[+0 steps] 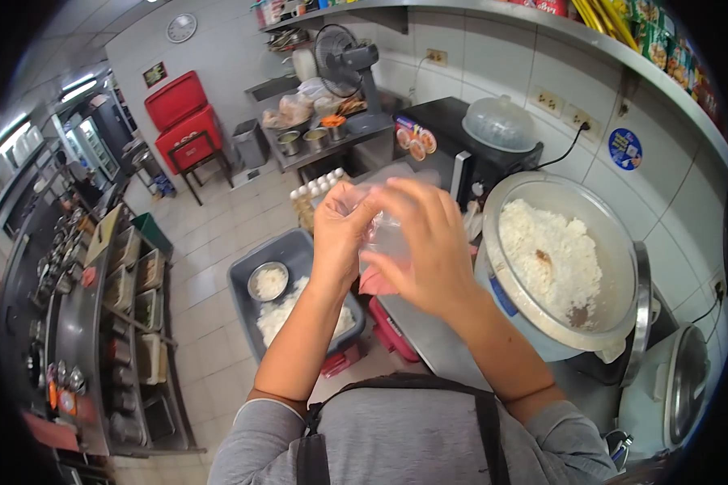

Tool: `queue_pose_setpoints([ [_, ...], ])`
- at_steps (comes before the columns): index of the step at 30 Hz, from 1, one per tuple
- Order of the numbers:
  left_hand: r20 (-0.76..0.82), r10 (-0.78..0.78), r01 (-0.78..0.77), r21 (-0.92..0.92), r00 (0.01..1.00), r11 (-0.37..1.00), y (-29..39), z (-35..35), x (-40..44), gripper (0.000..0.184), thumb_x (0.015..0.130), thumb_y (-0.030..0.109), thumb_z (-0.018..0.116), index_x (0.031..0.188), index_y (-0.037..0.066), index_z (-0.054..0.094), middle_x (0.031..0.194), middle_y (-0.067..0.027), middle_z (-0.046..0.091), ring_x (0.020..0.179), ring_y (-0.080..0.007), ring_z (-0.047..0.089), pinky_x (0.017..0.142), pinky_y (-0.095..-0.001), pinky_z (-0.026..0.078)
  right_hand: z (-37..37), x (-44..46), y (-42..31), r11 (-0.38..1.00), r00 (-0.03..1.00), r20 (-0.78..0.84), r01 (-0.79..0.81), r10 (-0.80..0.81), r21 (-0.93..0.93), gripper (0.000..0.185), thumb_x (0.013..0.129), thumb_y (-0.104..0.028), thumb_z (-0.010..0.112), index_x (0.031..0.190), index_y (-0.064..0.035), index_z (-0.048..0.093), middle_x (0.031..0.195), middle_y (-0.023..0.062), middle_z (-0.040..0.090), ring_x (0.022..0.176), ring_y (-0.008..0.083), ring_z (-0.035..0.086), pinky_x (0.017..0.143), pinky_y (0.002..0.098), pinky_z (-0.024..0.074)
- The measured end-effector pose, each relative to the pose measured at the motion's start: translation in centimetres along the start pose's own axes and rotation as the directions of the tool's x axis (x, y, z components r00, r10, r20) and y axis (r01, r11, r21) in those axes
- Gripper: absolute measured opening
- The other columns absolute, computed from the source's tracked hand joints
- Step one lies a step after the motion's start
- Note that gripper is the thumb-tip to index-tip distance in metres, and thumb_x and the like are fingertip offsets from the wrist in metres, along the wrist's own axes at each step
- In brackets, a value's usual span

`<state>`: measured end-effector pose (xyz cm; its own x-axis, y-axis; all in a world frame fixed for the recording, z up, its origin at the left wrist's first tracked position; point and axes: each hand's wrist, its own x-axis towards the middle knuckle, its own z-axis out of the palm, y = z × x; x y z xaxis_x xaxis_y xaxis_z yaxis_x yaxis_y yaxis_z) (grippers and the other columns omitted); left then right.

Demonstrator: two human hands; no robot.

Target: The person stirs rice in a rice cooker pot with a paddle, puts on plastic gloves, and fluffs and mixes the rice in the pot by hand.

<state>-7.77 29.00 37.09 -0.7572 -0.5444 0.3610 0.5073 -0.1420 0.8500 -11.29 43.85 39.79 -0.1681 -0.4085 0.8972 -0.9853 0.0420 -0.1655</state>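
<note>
My left hand (pixel 344 230) is closed on a clear plastic bag (pixel 388 230), raised in front of my chest. The bag hangs between both hands, partly hidden by the fingers. Close beside it, my right hand (pixel 425 250) has its thumb and fingers apart, slightly blurred, with the fingertips near the top of the bag. To the right stands a large metal pot (pixel 501 242) with white rice (pixel 550 263) inside and a small brown patch on top. Below my left forearm is a grey tub (pixel 247 271) of rice, with a metal bowl (pixel 268 281) in it.
A black microwave (pixel 429 149) with a domed lid (pixel 500 123) stands behind the pot. Eggs (pixel 319 184), a fan (pixel 346 63) and metal containers are farther back. A rice cooker (pixel 679 388) sits at the lower right. Shelving with trays (pixel 150 356) lines the left.
</note>
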Motion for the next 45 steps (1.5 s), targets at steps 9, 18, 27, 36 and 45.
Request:
queue_pose_setpoints([
  [9,-0.127,-0.269,0.273,0.015,0.955,0.962,-1.6,-5.9,-7.9,0.024,0.086,0.027,0.077,0.085,0.011,0.059,0.074,0.005,0.058,0.062,-0.0039,0.051,0.055,-0.0213,0.04,6.5,-9.0,2.5,0.408,0.772,0.33,-0.586,0.543,0.7,0.009,0.086,-0.006,0.069,0.089,-0.0019,0.062,0.084,0.0009,0.063,0.082,0.0088,0.058,0.074,0.0257,0.0464],
  [18,-0.325,-0.352,0.341,-0.092,0.878,0.936,-1.2,-11.3,-12.1,0.021,0.094,0.029,0.066,0.098,0.008,0.065,0.089,-0.0013,0.068,0.074,-0.0105,0.063,0.061,-0.0226,0.049,7.4,-16.7,5.0,-0.198,0.483,0.469,-0.509,0.739,0.837,0.044,0.083,0.005,0.062,0.123,-0.0061,0.048,0.113,0.0072,0.055,0.105,0.0182,0.055,0.093,0.0317,0.0459],
  [27,-0.417,-0.123,0.216,0.183,0.9,0.959,-1.5,-15.0,-15.8,0.029,0.087,0.028,0.076,0.073,0.011,0.058,0.069,0.002,0.059,0.061,-0.0049,0.051,0.059,-0.0215,0.041,6.7,-16.3,-2.9,0.605,0.821,0.305,-0.564,0.482,0.562,0.032,0.091,-0.009,0.063,0.119,-0.0005,0.054,0.11,0.0065,0.058,0.093,0.0114,0.058,0.081,0.0269,0.0471],
  [36,-0.249,-0.074,0.176,0.419,0.966,0.891,5.4,-20.7,-23.3,0.012,0.093,0.015,0.068,0.088,0.007,0.061,0.084,0.0012,0.063,0.078,-0.0046,0.056,0.071,-0.0216,0.044,17.6,-12.8,-15.7,-0.162,0.51,0.784,-0.792,0.354,0.588,0.025,0.094,-0.021,0.064,0.108,0.0001,0.065,0.092,0.0025,0.064,0.077,0.0084,0.06,0.065,0.0218,0.0453],
  [45,-0.684,0.077,0.082,0.197,0.725,0.977,10.9,-38.1,-37.9,0.015,0.099,0.02,0.059,0.093,0.007,0.062,0.093,-0.0027,0.066,0.085,-0.0087,0.058,0.081,-0.0251,0.045,24.9,-12.6,-24.7,-0.433,0.341,0.922,-0.814,0.185,0.388,0.023,0.097,-0.017,0.058,0.112,-0.0013,0.065,0.103,0.0054,0.065,0.089,0.0165,0.062,0.078,0.0309,0.051],
])
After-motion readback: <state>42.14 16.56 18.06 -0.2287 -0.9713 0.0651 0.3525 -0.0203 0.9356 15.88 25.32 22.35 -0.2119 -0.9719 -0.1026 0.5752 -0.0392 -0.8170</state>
